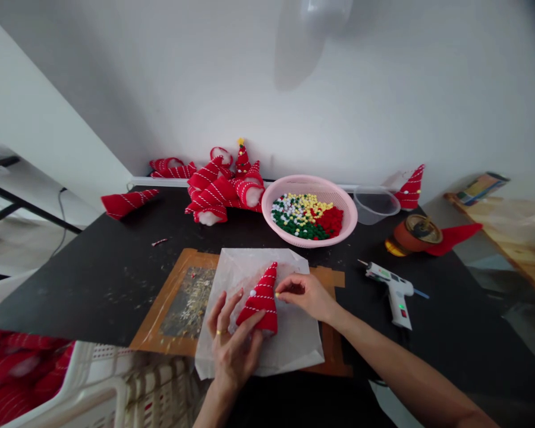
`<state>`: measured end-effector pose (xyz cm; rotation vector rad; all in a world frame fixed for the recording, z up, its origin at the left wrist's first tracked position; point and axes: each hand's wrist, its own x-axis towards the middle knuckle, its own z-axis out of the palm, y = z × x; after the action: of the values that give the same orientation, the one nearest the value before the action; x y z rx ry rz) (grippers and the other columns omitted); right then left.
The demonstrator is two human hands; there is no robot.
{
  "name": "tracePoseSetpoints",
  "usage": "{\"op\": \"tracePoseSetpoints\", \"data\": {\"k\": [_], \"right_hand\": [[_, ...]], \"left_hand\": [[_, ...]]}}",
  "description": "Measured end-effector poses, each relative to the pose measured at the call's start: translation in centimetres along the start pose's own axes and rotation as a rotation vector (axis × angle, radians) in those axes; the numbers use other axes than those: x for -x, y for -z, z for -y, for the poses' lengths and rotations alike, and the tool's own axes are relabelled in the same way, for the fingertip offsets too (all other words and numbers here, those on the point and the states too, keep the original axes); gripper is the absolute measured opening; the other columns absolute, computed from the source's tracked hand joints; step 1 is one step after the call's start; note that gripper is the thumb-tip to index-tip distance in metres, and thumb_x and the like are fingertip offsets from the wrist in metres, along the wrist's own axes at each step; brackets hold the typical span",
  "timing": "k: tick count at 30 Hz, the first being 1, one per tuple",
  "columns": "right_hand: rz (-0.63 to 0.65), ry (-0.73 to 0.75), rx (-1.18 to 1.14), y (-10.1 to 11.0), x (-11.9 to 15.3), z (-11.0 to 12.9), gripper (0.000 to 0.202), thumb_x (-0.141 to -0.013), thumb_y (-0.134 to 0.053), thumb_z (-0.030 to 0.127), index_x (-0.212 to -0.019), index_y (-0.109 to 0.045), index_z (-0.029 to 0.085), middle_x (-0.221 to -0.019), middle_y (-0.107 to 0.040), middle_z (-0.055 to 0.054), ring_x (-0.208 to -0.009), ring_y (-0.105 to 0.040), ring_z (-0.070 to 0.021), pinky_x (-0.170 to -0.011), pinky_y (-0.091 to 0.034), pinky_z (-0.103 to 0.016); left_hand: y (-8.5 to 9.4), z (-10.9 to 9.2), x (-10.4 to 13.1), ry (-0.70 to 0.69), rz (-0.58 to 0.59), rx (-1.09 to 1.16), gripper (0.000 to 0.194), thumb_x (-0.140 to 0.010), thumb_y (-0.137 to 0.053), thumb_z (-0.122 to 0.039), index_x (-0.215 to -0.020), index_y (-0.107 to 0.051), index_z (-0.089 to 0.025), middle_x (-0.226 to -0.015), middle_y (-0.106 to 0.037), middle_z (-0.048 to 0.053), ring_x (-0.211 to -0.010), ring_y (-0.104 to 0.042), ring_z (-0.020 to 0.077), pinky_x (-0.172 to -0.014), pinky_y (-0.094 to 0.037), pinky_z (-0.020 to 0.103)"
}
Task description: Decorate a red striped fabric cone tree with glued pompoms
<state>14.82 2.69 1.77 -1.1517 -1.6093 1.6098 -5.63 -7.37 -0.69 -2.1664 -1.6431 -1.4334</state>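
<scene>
A red felt cone (pixel 263 300) wound with red-and-white twisted cord lies on white paper (pixel 301 351), its tip pointing away from me. One white pom-pom (pixel 252 293) sits on its left side. My left hand (pixel 234 351) holds the cone at its lower left, index finger lying across the felt and the other fingers spread. At the cone's right edge, my right hand (pixel 305 292) pinches a small yellow pom-pom (pixel 277 294) between thumb and index finger. Whether this pom-pom touches the felt I cannot tell.
A pink basket (pixel 353 217) of coloured pom-poms stands behind the paper. Stuffed red cones (pixel 214 193) are piled to its left. To my right lie a white glue gun (pixel 395 291) and a brown round pot (pixel 417 232). White crates (pixel 102 380) stand at lower left.
</scene>
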Motion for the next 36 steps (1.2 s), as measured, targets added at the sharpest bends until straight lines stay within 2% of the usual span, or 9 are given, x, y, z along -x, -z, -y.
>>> {"op": "tracePoseSetpoints", "data": {"k": [12, 36], "right_hand": [[0.015, -0.003, -0.082, -0.14, -0.25, -0.55, 0.012, -0.077, -0.079, 0.028, -0.086, -0.074, 0.021, -0.08, -0.072, -0.001, -0.071, -0.064, -0.0152, -0.069, -0.049, -0.029], [0.028, -0.007, -0.053, -0.31, -0.39, -0.5, 0.011, -0.078, -0.079, 0.029, -0.084, -0.074, 0.021, -0.076, -0.071, 0.0, -0.068, -0.062, -0.0147, -0.066, -0.047, -0.028]], "left_hand": [[0.04, -0.02, -0.07, 0.005, 0.0, -0.002, 0.029, -0.084, -0.067, -0.01, -0.104, -0.075, -0.029, -0.154, -0.047, 0.004, -0.147, -0.036, 0.0374, -0.112, -0.039, 0.062], [0.09, 0.05, 0.04, 0.002, -0.006, 0.007, 0.03, -0.084, -0.067, -0.01, -0.104, -0.076, -0.03, -0.153, -0.048, 0.005, -0.146, -0.036, 0.0384, -0.111, -0.041, 0.062]]}}
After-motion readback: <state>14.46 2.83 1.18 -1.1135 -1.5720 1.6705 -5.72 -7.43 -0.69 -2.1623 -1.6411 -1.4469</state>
